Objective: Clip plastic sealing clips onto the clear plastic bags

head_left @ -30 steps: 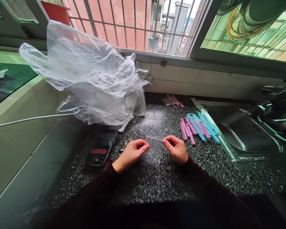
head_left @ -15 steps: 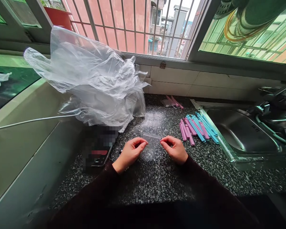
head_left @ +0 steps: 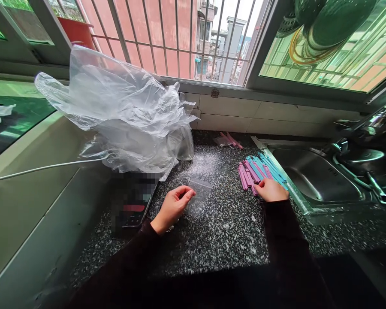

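Observation:
My left hand (head_left: 176,206) pinches one edge of a small clear zip bag (head_left: 200,191), which hangs out to the right over the speckled counter. At the pile on the right, my right hand (head_left: 270,190) has its thumb and fingertips on a pink bag-sealing clip (head_left: 254,189) at the near end. Beside it lie several more pink clips (head_left: 243,176) and several blue clips (head_left: 272,165), long and narrow. The right fingers look closed on the clip's end, partly hidden by the hand itself.
A big crumpled plastic bag (head_left: 131,124) fills the back left. In front of it lies a phone (head_left: 138,210), partly blurred out. A small bag with pink clips (head_left: 228,140) rests by the tiled wall. The steel sink (head_left: 321,176) is at the right; a white cable (head_left: 48,166) runs left.
My right hand has let go of the zip bag and moved right to the pile of clips. My left hand still holds the bag, now tilted. The view has shifted slightly.

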Demonstrator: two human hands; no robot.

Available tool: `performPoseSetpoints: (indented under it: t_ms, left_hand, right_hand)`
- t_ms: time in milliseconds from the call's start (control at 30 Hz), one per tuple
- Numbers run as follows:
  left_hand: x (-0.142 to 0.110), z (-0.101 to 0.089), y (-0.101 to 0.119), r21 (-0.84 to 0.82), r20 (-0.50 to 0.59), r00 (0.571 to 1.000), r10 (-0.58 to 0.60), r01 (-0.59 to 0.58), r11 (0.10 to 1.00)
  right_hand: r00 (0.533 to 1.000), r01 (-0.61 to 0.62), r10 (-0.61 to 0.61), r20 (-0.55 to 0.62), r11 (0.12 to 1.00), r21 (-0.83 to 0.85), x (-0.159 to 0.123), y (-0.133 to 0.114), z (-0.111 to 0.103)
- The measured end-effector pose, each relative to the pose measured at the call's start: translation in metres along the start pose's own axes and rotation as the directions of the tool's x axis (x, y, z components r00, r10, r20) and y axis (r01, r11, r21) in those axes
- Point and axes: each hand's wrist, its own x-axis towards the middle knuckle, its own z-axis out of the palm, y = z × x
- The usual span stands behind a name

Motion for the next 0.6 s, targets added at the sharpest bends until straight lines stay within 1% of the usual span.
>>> performPoseSetpoints:
  t_ms: [100, 267, 300, 367, 433, 467, 500, 533, 567, 600]
  left_hand:
    - [0.0, 0.0, -0.001, -0.011, -0.007, 1.0, 0.002, -0.002, 1.0]
    - [0.002, 0.002, -0.002, -0.016, -0.027, 1.0, 0.016, -0.017, 1.0]
    - [0.002, 0.002, -0.002, -0.017, -0.035, 0.999, 0.023, -0.024, 1.0]
    - [0.002, 0.002, -0.001, -0.021, -0.055, 0.998, 0.042, -0.043, 0.999]
    - [0.002, 0.001, 0.0, -0.025, -0.082, 0.995, 0.065, -0.067, 0.997]
    - [0.003, 0.0, 0.0, -0.028, -0.095, 0.993, 0.074, -0.077, 0.997]
    - [0.003, -0.001, 0.0, -0.033, -0.104, 0.991, 0.078, -0.082, 0.996]
    - [0.004, -0.002, -0.001, -0.04, -0.11, 0.991, 0.076, -0.081, 0.996]
    - [0.004, -0.002, -0.002, -0.049, -0.111, 0.991, 0.069, -0.075, 0.996]
    - [0.005, -0.003, -0.003, -0.064, -0.108, 0.992, 0.058, -0.065, 0.996]
  right_hand:
    - [0.999, 0.01, -0.009, 0.033, 0.999, -0.031, -0.003, -0.002, 0.003]
    - [0.998, -0.019, 0.023, 0.058, 0.997, -0.071, -0.006, -0.009, 0.005]
    - [0.999, -0.026, 0.029, 0.046, 0.997, -0.072, -0.007, -0.009, 0.004]
    - [0.998, -0.063, 0.062, -0.024, 0.997, -0.046, -0.007, -0.008, 0.004]
    - [0.983, -0.086, 0.09, -0.159, 0.996, 0.031, -0.007, -0.007, 0.007]
    - [0.966, -0.06, 0.079, -0.247, 0.995, 0.081, -0.007, -0.006, 0.009]
    - [0.938, 0.005, 0.039, -0.343, 0.992, 0.126, -0.008, -0.007, 0.012]
    - [0.898, 0.105, -0.027, -0.44, 0.982, 0.156, -0.009, -0.009, 0.016]
    - [0.842, 0.227, -0.109, -0.529, 0.96, 0.164, -0.011, -0.012, 0.02]
    - [0.771, 0.355, -0.197, -0.605, 0.922, 0.152, -0.013, -0.017, 0.024]
